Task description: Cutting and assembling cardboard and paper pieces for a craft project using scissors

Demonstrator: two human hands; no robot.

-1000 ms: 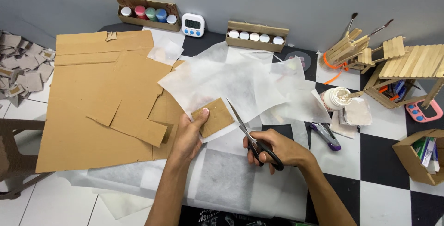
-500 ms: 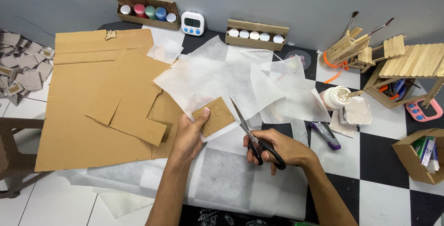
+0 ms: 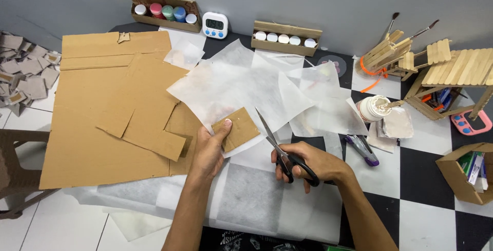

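Observation:
My left hand (image 3: 209, 151) pinches a small square of brown cardboard (image 3: 238, 128) together with a large translucent white paper sheet (image 3: 231, 86), thumb on top of the square. My right hand (image 3: 308, 163) grips black-handled scissors (image 3: 280, 150), fingers through the loops. The blades are parted and point up-left, close to the cardboard square's right edge and over the paper's lower border. Both hands hover above more white sheets (image 3: 251, 199) spread on the checkered table.
A big cut cardboard sheet (image 3: 108, 102) lies left, with cardboard scraps (image 3: 25, 73) beyond it. Paint pots in a tray (image 3: 163, 12), a small timer (image 3: 214, 25), a second pot tray (image 3: 285, 39), popsicle-stick models (image 3: 436, 63), a glue pot (image 3: 374, 108), a purple stapler (image 3: 362, 148) and a cardboard box (image 3: 465, 171) stand around.
The paper sheet and cardboard square have shifted a little to the left under my left hand. The scissors stay at the square's right edge, blades still apart.

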